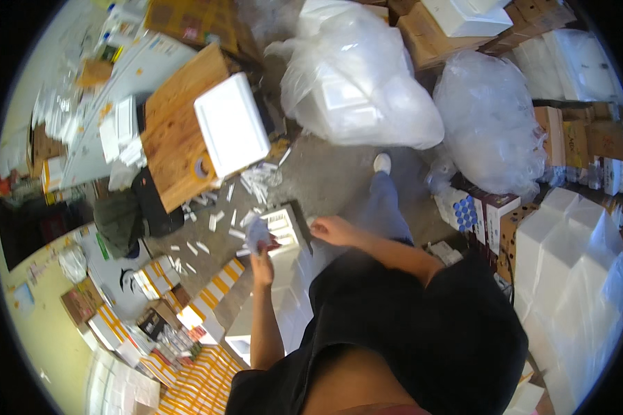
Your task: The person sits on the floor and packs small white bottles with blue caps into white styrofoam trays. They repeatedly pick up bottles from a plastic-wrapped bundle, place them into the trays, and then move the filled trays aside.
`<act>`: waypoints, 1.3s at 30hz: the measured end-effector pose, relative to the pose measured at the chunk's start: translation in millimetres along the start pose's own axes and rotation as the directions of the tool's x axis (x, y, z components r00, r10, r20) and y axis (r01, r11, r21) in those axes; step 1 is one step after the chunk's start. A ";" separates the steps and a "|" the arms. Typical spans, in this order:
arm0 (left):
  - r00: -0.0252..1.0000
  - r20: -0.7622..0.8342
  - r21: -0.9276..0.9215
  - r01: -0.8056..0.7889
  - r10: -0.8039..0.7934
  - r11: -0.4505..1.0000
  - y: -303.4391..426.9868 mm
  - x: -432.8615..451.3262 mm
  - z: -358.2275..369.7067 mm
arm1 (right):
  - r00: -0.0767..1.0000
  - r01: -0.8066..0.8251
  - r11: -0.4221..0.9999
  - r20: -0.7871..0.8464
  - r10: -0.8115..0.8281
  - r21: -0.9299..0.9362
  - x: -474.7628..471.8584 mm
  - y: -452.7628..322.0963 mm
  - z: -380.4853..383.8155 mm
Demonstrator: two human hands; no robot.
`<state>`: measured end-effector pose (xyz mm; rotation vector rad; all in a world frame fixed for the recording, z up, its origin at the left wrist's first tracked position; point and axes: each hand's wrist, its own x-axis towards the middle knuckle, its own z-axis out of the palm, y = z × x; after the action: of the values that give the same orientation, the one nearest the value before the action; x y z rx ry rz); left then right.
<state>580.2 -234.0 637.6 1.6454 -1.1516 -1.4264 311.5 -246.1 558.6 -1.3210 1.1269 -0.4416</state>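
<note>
My left hand (262,265) is raised at the centre left, closed on a small plastic packet (258,234) with dark red at its lower end. Behind the packet stands a white foam box (283,220) bearing printed labels. My right hand (332,230) is to the right of that box, its fingers curled; whether it holds anything I cannot tell. Above and to the left, a white foam lid (232,124) lies over the edge of a wooden tabletop (179,119), with a roll of tape (203,168) beside it.
White strips (257,181) litter the floor around the table. A large clear bag of foam boxes (361,78) and another full plastic bag (488,119) stand ahead. Wrapped foam boxes (560,280) are stacked at the right. Orange-taped boxes (202,378) fill the lower left.
</note>
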 end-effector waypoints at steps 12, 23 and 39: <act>0.788 0.414 -0.214 0.572 -0.457 0.792 14.6 194.2 328.7 | 0.976 -0.218 0.952 -0.034 0.215 -0.216 96.3 276.9 -192.7; 0.971 0.232 -0.929 0.238 -0.058 0.282 83.6 623.5 425.4 | 0.772 -0.619 0.702 -0.439 0.460 -0.352 124.8 314.0 -451.7; 0.797 0.397 0.304 -0.582 0.455 0.754 94.4 573.3 406.1 | 0.554 -0.134 0.848 -0.748 -0.365 -0.513 374.3 92.3 -524.0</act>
<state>172.1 -772.1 422.4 1.2071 -2.0274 -1.1204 9.9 -801.4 404.0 -1.7290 2.0829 -0.9956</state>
